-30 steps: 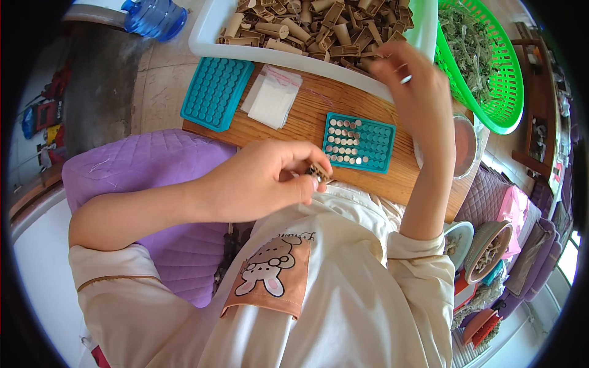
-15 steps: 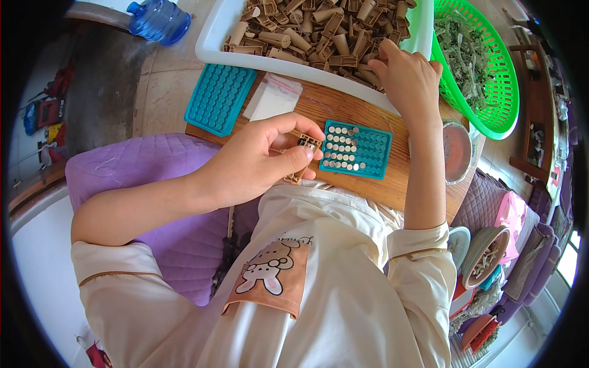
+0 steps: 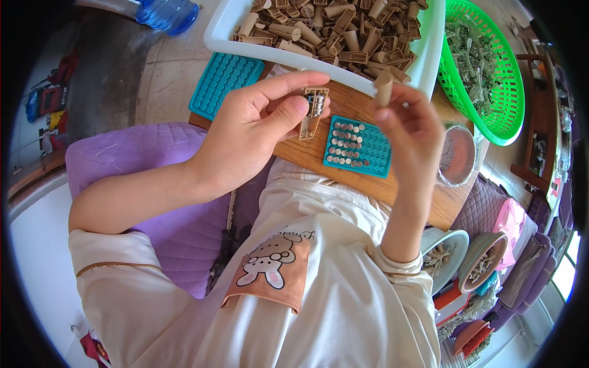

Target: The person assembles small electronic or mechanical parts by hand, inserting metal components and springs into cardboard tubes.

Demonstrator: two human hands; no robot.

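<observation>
Between the thumb and fingers of my left hand [image 3: 261,126] is a brown plastic casing [image 3: 310,129], its open side showing small metal parts inside. My right hand [image 3: 408,126] pinches a brown half-round plastic shell [image 3: 384,89], raised above the wooden table near the bin's front edge. Below and between the two hands lies a teal tray [image 3: 379,170] with small round silvery discs [image 3: 346,144] in rows on its left side. A white bin [image 3: 276,54] full of similar brown plastic shells [image 3: 343,43] stands just beyond both hands.
A second teal tray [image 3: 226,84] lies left on the wooden table [image 3: 300,153]. At right are a green basket [image 3: 512,101] of clear and greyish small parts and a round container [image 3: 457,153]. Two bowls [image 3: 443,260] of small parts sit lower right. A blue water jug [image 3: 167,15] stands far left.
My right hand has come out of the bin toward me with a brown shell in its fingers. My left hand has risen slightly and turned the casing so its metal parts show more.
</observation>
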